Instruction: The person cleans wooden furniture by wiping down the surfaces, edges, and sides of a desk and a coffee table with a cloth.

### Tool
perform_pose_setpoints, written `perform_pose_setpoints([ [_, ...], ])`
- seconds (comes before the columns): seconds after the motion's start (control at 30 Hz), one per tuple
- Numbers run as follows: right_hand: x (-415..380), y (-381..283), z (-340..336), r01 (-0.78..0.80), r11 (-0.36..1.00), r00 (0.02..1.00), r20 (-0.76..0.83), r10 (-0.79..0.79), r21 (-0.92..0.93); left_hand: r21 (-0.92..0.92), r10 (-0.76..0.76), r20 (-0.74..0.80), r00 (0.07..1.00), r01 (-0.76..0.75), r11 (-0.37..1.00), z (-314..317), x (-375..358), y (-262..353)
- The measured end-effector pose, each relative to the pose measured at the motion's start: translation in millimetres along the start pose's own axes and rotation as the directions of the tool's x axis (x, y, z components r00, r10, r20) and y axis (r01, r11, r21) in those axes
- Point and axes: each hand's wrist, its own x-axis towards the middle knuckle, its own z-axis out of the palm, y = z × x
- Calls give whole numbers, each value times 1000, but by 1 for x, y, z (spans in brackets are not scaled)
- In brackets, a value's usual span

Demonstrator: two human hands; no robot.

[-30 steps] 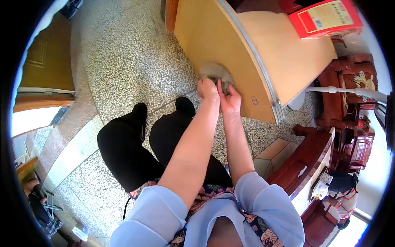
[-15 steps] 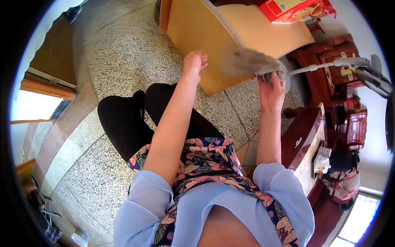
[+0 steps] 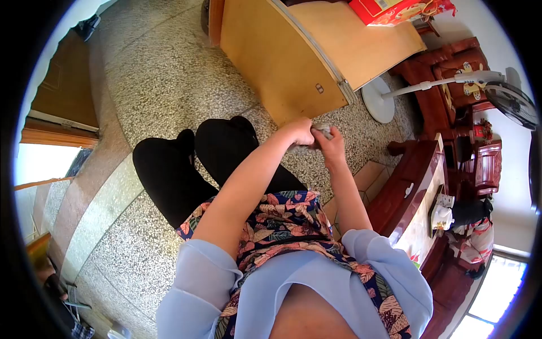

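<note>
A crumpled grey cloth point(image 3: 322, 129) is bunched up between my two hands, in front of my knees. My left hand point(image 3: 298, 131) is closed on its left side. From the right, my right hand point(image 3: 333, 148) grips the cloth with bent fingers. Much of the cloth is covered by the fingers. Just beyond the hands stands a light wooden panel point(image 3: 271, 56), the side of a desk-like piece with a wooden top point(image 3: 353, 37). The hands are close to its lower corner.
A red box point(image 3: 384, 11) sits on the wooden top. The round base of a white standing fan point(image 3: 377, 103) is to the right. A dark red wooden table point(image 3: 398, 198) with a tissue box point(image 3: 442, 213) stands at my right. Speckled floor point(image 3: 169, 73) spreads left.
My right hand has brought the cloth, blurred and spread out before, leftward and down toward me. My left hand has moved right and taken hold of it, and the cloth is now bunched.
</note>
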Motion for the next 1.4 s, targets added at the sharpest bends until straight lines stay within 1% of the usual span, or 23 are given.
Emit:
perform_pose_setpoints([
  [0.03, 0, 2, 4, -105, 993, 994, 28, 104, 61, 18, -94, 38, 995, 93, 995, -2, 4, -1],
  [0.1, -2, 6, 12, -317, 932, 947, 103, 303, 176, 124, -159, 37, 987, 154, 980, -5, -1, 1],
  [0.13, 0, 13, 12, -381, 883, 916, 240, 321, 273, 179, -192, 34, 981, 183, 967, -7, -4, 2],
  [0.23, 15, 53, 27, -390, 759, 910, 345, 230, 522, 244, -225, -141, 964, 254, 936, 7, 19, -27],
  [0.27, 21, 60, 36, -358, 732, 928, 311, 207, 580, 193, -242, -207, 948, 283, 940, 10, 26, -36],
  [0.33, 43, 75, 54, -371, 686, 928, 229, 293, 626, 85, -286, -333, 898, 331, 940, 11, 34, -49],
  [0.4, 72, 95, 67, -388, 642, 914, 184, 362, 662, -2, -337, -317, 887, 355, 935, 7, 40, -59],
  [0.43, 85, 101, 73, -389, 578, 904, 177, 388, 718, -47, -362, -309, 879, 366, 929, 4, 41, -60],
  [0.47, 97, 106, 79, -385, 511, 894, 173, 413, 769, -16, -370, -301, 879, 383, 924, 3, 43, -60],
  [0.53, 123, 122, 86, -336, 392, 894, 158, 420, 856, -1, -349, -386, 854, 378, 926, 9, 55, -63],
  [0.57, 131, 134, 88, -287, 420, 904, 98, 416, 861, 7, -338, -427, 839, 377, 926, 12, 61, -67],
  [0.63, 128, 119, 100, -190, 476, 912, -25, 409, 859, -60, -422, -380, 823, 433, 899, -1, 52, -54],
  [0.73, 113, 86, 108, -96, 529, 849, -208, 486, 843, -162, -473, -345, 811, 445, 881, -5, 50, -52],
  [0.83, 96, 68, 97, -14, 584, 902, -242, 357, 811, -162, -413, -354, 839, 379, 911, -11, 60, -56],
  [0.87, 98, 73, 98, -6, 619, 892, -275, 358, 785, -143, -382, -349, 856, 354, 924, -9, 61, -56],
  [0.97, 118, 99, 107, -142, 623, 810, -272, 520, 769, -210, -449, -401, 799, 397, 894, -1, 57, -63],
  [1.07, 118, 100, 107, -100, 612, 801, -301, 517, 784, -205, -572, -319, 756, 534, 820, -10, 52, -62],
  [1.13, 100, 70, 98, -91, 578, 803, -283, 524, 811, -209, -578, -307, 756, 539, 816, -15, 53, -69],
  [1.17, 100, 75, 99, -95, 612, 808, -298, 508, 785, -212, -583, -295, 757, 543, 812, -14, 54, -72],
  [1.23, 104, 91, 100, -97, 676, 819, -328, 471, 730, -253, -561, -324, 762, 502, 827, -9, 57, -75],
  [1.27, 109, 96, 105, -120, 677, 795, -338, 503, 726, -270, -547, -341, 764, 478, 836, -6, 59, -75],
  [1.37, 121, 107, 108, -86, 628, 773, -346, 531, 773, -36, -366, -478, 798, 399, 916, 8, 67, -85],
  [1.4, 115, 97, 104, -88, 627, 791, -328, 517, 774, -75, -413, -412, 812, 422, 903, 4, 65, -82],
])
